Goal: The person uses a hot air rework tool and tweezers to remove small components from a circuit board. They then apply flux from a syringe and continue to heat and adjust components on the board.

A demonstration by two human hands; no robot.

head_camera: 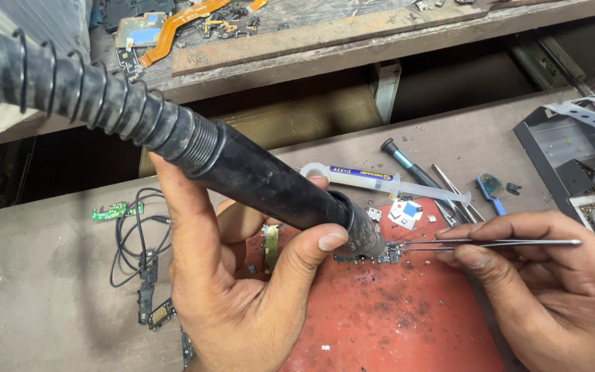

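Left hand (242,275) wraps a black hot-air wand (263,182), nozzle over a small board (370,256) on the red mat (394,317) (desk centre); right hand (552,275) pinches tweezers (490,243) shut, tips touching that board.

Hot-air handle and tweezers meeting over a small board

Your black hot-air handle (270,182), with its ribbed hose, slants down to the right, its metal nozzle just above the small circuit board (370,257) on the red mat. Your thin steel tweezers (483,243) lie nearly level, tips at that board.
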